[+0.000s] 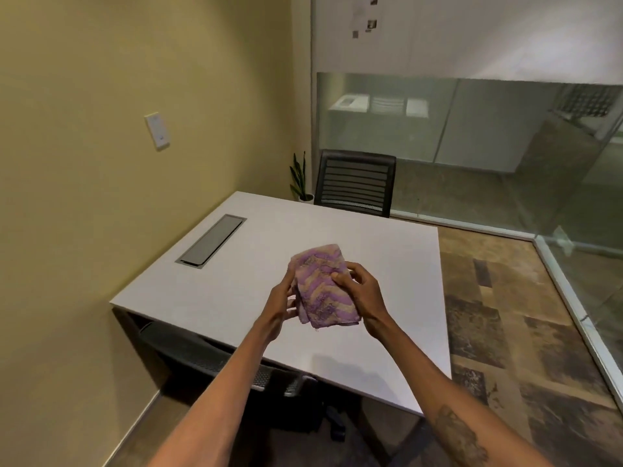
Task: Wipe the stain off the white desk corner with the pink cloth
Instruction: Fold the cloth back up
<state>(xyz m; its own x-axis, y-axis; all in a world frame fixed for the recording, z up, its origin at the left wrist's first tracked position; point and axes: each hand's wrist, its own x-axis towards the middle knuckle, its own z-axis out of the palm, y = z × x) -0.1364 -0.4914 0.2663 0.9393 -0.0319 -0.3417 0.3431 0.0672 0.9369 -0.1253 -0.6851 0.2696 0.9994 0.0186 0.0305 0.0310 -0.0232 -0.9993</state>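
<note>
Hands (279,305) (362,296), two, on one cloth (323,284)

The room is lit softly and rather dimly from above, and a faint, blurred shadow of the forearms is cast on the white surface (236,291) near its front edge. Pale reflections and haze are seen in the glass partition (472,123), so what lies behind it is washed out and unclear. Straight lines are bent toward the edges by the wide lens, and the whole picture is slightly soft, with fine detail smeared.
</note>
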